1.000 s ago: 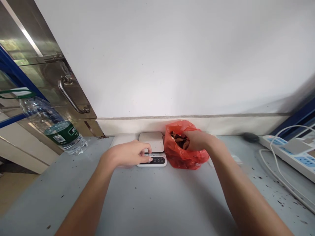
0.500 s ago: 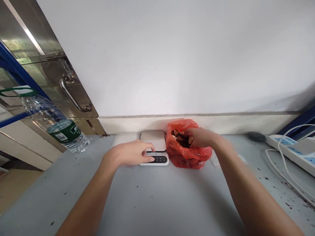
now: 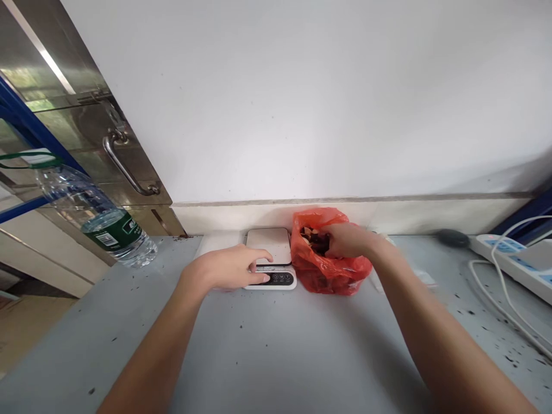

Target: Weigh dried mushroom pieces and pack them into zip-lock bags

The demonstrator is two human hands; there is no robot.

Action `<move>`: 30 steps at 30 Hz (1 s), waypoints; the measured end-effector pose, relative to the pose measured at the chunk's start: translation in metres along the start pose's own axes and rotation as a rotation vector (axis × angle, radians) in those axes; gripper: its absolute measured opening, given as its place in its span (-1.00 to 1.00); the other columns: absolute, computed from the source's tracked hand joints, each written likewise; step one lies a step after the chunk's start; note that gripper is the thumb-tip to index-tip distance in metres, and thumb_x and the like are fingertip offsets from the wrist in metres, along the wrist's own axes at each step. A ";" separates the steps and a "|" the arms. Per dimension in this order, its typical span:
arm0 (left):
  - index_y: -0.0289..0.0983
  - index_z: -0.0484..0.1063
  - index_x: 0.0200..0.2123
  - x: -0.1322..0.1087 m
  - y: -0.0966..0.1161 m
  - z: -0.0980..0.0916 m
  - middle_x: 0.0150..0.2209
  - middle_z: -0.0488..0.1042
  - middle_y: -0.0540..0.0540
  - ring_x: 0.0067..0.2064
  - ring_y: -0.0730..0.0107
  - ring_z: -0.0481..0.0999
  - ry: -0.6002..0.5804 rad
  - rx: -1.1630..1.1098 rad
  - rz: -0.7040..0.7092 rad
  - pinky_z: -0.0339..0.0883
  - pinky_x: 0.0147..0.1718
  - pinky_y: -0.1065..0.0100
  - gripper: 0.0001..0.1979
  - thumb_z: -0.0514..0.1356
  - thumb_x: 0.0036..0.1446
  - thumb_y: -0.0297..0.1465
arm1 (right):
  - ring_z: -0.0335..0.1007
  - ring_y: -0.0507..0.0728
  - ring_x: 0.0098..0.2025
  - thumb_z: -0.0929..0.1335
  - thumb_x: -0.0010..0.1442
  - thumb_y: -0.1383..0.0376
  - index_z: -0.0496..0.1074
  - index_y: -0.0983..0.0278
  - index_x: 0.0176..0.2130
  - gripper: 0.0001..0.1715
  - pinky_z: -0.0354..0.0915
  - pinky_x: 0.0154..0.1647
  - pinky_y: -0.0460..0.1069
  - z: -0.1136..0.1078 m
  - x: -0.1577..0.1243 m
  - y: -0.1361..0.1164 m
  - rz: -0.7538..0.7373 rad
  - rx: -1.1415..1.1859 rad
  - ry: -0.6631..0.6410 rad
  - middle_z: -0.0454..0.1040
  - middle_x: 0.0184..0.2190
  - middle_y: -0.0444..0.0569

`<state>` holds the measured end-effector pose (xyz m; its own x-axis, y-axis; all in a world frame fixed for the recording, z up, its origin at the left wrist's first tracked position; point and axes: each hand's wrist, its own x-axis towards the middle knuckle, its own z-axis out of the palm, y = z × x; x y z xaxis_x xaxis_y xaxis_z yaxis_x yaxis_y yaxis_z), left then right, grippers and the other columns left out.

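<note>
A small kitchen scale (image 3: 268, 246) with a pale platform and a dark button strip lies against the wall. My left hand (image 3: 233, 265) rests on it from the left, fingers apart, the thumb on the display end of the strip and the index finger over the platform. Touching the scale's right side stands a red plastic bag (image 3: 330, 277), its mouth open. Dark brown and tan dried pieces (image 3: 318, 240) show inside. My right hand (image 3: 345, 239) reaches into the bag from the right; its fingertips are hidden among the pieces.
A large water bottle (image 3: 114, 233), partly filled, stands at the table's left edge by a metal door (image 3: 99, 132). To the right are a white power strip (image 3: 513, 259), white cables (image 3: 495, 287) and a dark oval object (image 3: 452, 237). Dark crumbs dot the grey tabletop (image 3: 276, 362).
My right hand has shifted slightly left and deeper into the red bag, over the pieces. My left hand stays on the scale.
</note>
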<state>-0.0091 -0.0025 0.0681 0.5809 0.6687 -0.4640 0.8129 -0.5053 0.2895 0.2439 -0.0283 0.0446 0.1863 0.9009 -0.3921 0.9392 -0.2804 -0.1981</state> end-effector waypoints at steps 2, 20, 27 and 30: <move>-0.02 0.38 0.31 0.000 -0.001 -0.001 0.07 0.59 -0.07 -0.31 0.27 0.60 -0.045 -0.011 -0.068 0.35 -0.36 0.37 -0.45 0.09 0.29 -0.10 | 0.47 0.18 -0.28 0.40 0.03 0.44 0.55 0.16 -0.16 -0.65 0.27 -0.39 -0.02 -0.005 -0.001 0.003 -0.021 0.017 0.001 0.55 -0.31 -0.06; 0.11 0.30 0.36 0.000 -0.003 -0.004 0.19 0.53 -0.05 -0.10 0.18 0.65 -0.065 -0.001 -0.165 0.39 -0.21 0.33 -0.46 0.10 0.35 -0.06 | 0.44 0.12 -0.38 0.42 -0.03 0.33 0.60 0.16 -0.20 -0.68 0.27 -0.48 -0.05 -0.028 -0.014 0.031 -0.113 0.292 0.103 0.56 -0.41 -0.11; 0.08 0.26 0.40 -0.001 -0.006 -0.009 0.21 0.52 -0.07 -0.01 0.16 0.63 -0.060 -0.014 -0.156 0.39 -0.08 0.29 -0.44 0.09 0.36 -0.10 | 0.33 0.07 -0.49 0.47 -0.09 0.05 0.62 0.23 -0.20 -0.54 0.20 -0.55 -0.05 -0.035 -0.027 0.026 -0.369 0.544 0.143 0.45 -0.51 -0.14; 0.04 0.27 0.40 -0.002 -0.015 -0.014 0.20 0.55 -0.06 0.10 0.11 0.57 -0.025 -0.011 -0.134 0.36 0.02 0.26 -0.44 0.07 0.36 -0.11 | 0.41 0.10 -0.42 0.48 -0.04 0.06 0.63 0.24 -0.16 -0.53 0.31 -0.45 -0.03 -0.030 -0.029 0.006 -0.498 0.631 0.155 0.54 -0.41 -0.08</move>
<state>-0.0220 0.0117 0.0768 0.4661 0.7157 -0.5201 0.8836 -0.4063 0.2328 0.2525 -0.0459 0.0819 -0.1287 0.9917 -0.0054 0.5917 0.0724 -0.8029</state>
